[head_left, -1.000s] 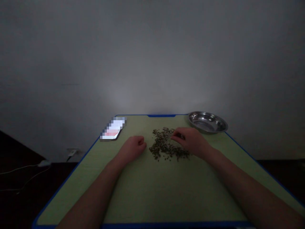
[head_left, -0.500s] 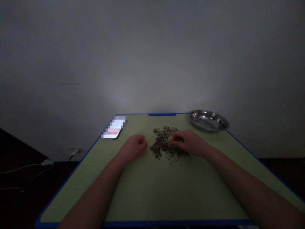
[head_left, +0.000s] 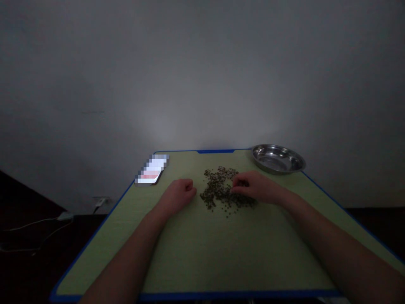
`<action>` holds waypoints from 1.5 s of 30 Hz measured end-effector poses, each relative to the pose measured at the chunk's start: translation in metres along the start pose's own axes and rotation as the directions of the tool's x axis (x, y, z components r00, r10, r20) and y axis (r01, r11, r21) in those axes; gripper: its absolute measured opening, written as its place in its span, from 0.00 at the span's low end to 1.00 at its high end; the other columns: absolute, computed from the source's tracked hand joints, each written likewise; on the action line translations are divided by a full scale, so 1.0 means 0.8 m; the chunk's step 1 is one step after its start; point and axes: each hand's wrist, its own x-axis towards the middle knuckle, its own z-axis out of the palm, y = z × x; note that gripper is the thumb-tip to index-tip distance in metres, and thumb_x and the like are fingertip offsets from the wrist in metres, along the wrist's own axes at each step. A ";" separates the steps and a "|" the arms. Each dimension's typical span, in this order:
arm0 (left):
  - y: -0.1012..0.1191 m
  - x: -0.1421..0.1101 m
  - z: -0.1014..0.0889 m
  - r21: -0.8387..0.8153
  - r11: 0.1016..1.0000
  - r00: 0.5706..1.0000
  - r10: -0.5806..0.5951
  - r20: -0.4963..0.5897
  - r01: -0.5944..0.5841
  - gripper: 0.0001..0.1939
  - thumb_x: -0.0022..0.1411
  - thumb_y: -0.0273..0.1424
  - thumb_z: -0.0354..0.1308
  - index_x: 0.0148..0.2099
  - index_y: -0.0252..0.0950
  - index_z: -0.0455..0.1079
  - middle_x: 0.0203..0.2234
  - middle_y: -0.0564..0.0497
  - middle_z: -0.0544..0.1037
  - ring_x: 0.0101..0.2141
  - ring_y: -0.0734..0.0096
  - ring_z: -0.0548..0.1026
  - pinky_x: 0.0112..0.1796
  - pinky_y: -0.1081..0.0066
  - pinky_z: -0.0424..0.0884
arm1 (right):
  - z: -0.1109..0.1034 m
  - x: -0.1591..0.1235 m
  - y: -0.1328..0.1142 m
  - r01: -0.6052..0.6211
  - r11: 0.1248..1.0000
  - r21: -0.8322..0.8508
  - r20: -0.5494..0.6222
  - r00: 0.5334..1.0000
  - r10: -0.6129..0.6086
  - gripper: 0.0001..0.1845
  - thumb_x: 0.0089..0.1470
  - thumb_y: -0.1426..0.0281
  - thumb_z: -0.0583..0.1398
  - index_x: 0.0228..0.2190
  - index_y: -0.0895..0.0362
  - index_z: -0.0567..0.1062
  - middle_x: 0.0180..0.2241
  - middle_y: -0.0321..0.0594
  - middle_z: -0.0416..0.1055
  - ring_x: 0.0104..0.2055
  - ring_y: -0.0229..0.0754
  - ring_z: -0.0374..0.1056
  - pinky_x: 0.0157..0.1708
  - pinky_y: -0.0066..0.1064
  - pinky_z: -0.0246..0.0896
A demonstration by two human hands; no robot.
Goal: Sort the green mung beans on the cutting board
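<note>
Dark grains (head_left: 217, 190) lie beneath the right fingers (head_left: 238, 185).

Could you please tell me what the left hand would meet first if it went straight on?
Probably the left edge of the scattered pile of small dark grain-like pieces; whether the left hand would touch them or pass just above is unclear.

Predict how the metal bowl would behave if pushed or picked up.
The bowl would probably stay stiff, as it looks like shiny metal. Its smooth surface may slide easily. Sitting at the far right corner of the table, it might tip if pushed outward.
</note>
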 end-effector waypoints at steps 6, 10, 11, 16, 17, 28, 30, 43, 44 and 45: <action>0.004 -0.001 -0.001 -0.002 1.000 0.999 -0.028 0.023 0.028 0.13 0.51 0.32 0.48 0.19 0.38 0.48 0.15 0.58 0.52 0.20 0.77 0.54 0.23 0.71 0.45 | -0.001 -0.002 0.007 -0.024 1.000 0.013 0.048 0.999 0.023 0.11 0.53 0.63 0.60 0.25 0.57 0.72 0.23 0.35 0.69 0.25 0.36 0.61 0.25 0.27 0.52; 0.003 -0.001 -0.001 -0.002 1.000 0.999 -0.023 0.026 0.023 0.13 0.51 0.32 0.48 0.19 0.38 0.48 0.15 0.58 0.52 0.20 0.76 0.54 0.23 0.71 0.46 | 0.000 -0.002 0.006 -0.032 0.999 0.012 0.057 0.998 0.032 0.11 0.53 0.63 0.60 0.25 0.57 0.72 0.23 0.35 0.69 0.25 0.36 0.61 0.25 0.27 0.53; 0.003 -0.001 -0.001 -0.001 1.000 0.999 -0.022 0.023 0.022 0.13 0.51 0.32 0.48 0.19 0.38 0.48 0.14 0.58 0.52 0.20 0.76 0.54 0.24 0.71 0.46 | 0.000 -0.002 0.005 -0.034 0.999 0.007 0.052 0.998 0.034 0.11 0.53 0.63 0.61 0.25 0.57 0.72 0.23 0.35 0.69 0.25 0.36 0.61 0.25 0.27 0.53; 0.004 -0.002 -0.002 -0.007 1.000 1.000 -0.018 0.022 0.018 0.13 0.51 0.32 0.48 0.19 0.38 0.48 0.14 0.58 0.53 0.20 0.76 0.54 0.24 0.71 0.45 | 0.004 -0.001 0.002 -0.026 1.000 -0.005 0.029 0.999 0.026 0.10 0.53 0.64 0.61 0.25 0.57 0.72 0.22 0.34 0.69 0.25 0.36 0.61 0.25 0.28 0.53; 0.003 -0.002 -0.001 -0.011 1.000 1.000 -0.016 0.024 0.016 0.13 0.51 0.32 0.48 0.19 0.38 0.48 0.14 0.58 0.53 0.20 0.76 0.54 0.24 0.71 0.45 | 0.005 0.000 0.002 -0.023 1.000 -0.006 0.022 0.999 0.023 0.11 0.53 0.64 0.61 0.25 0.57 0.73 0.22 0.35 0.69 0.25 0.36 0.62 0.25 0.28 0.53; 0.003 -0.002 -0.001 -0.006 1.000 0.999 -0.017 0.034 0.017 0.13 0.52 0.33 0.48 0.20 0.38 0.49 0.15 0.58 0.53 0.20 0.76 0.54 0.23 0.71 0.46 | 0.005 0.000 0.002 -0.014 1.000 -0.024 0.005 1.000 0.014 0.11 0.53 0.63 0.60 0.25 0.57 0.73 0.22 0.34 0.69 0.25 0.36 0.62 0.25 0.27 0.52; 0.003 -0.002 0.000 0.003 1.000 0.999 -0.009 0.037 0.009 0.13 0.52 0.33 0.48 0.19 0.38 0.49 0.15 0.58 0.53 0.20 0.76 0.54 0.23 0.71 0.46 | 0.004 0.000 0.002 -0.009 1.000 -0.011 0.008 1.000 0.009 0.11 0.53 0.63 0.60 0.25 0.57 0.73 0.22 0.34 0.69 0.25 0.36 0.62 0.25 0.27 0.52; 0.001 -0.002 0.001 -0.009 1.000 0.999 -0.008 0.038 0.009 0.13 0.52 0.33 0.48 0.20 0.38 0.49 0.15 0.58 0.53 0.20 0.76 0.54 0.24 0.70 0.46 | 0.003 -0.001 0.005 -0.016 1.000 0.002 0.057 0.998 0.016 0.11 0.52 0.63 0.61 0.25 0.56 0.74 0.23 0.34 0.70 0.25 0.37 0.63 0.26 0.28 0.53; 0.001 -0.002 0.000 -0.006 1.000 0.999 -0.007 0.040 0.008 0.13 0.52 0.33 0.48 0.20 0.38 0.49 0.15 0.58 0.53 0.20 0.76 0.54 0.24 0.70 0.46 | 0.003 -0.001 0.005 -0.016 1.000 0.007 0.057 0.998 0.015 0.11 0.52 0.63 0.61 0.24 0.56 0.74 0.23 0.34 0.70 0.25 0.37 0.63 0.25 0.28 0.53; 0.002 -0.002 0.000 -0.004 1.000 0.999 -0.008 0.041 0.008 0.13 0.52 0.33 0.48 0.20 0.38 0.49 0.15 0.58 0.53 0.20 0.76 0.54 0.24 0.70 0.46 | 0.004 -0.001 0.005 -0.015 1.000 0.013 0.058 0.998 0.015 0.10 0.52 0.63 0.61 0.24 0.56 0.74 0.23 0.34 0.70 0.25 0.36 0.63 0.25 0.28 0.53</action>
